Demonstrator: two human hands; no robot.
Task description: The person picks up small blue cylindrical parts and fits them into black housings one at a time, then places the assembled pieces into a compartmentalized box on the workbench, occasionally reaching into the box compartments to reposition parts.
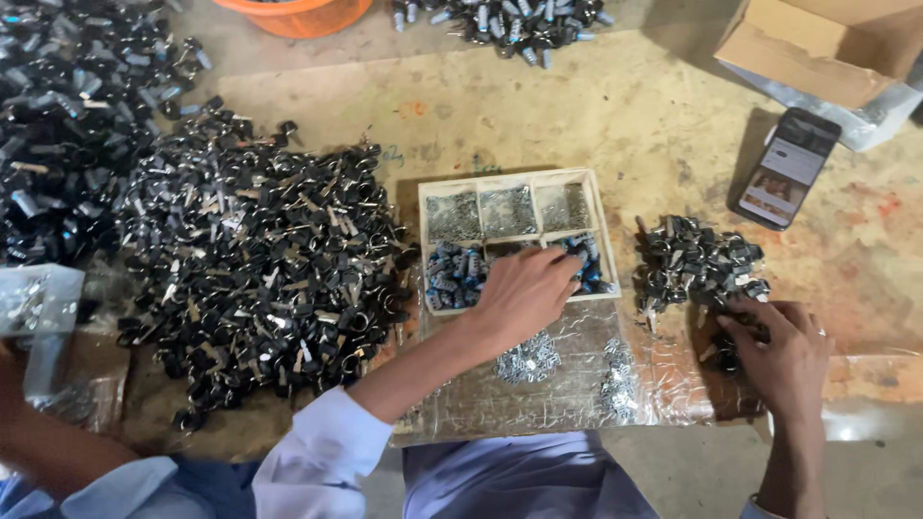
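While left hand (pixel 524 288) dips into the tray (pixel 519 178) — fingers hidden — right hand (pixel 784 351) pinches small parts (pixel 697 259).

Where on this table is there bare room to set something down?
Bare tabletop lies between the compartment tray, the phone and the far pile. Crowded: the big black pile left, the small pile by the right hand.

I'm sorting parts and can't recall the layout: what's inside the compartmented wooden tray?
The wooden tray holds small silvery metal bits in its three upper compartments, and blue-and-black cylindrical parts below. The left hand covers the lower middle, so its contents there are hidden.
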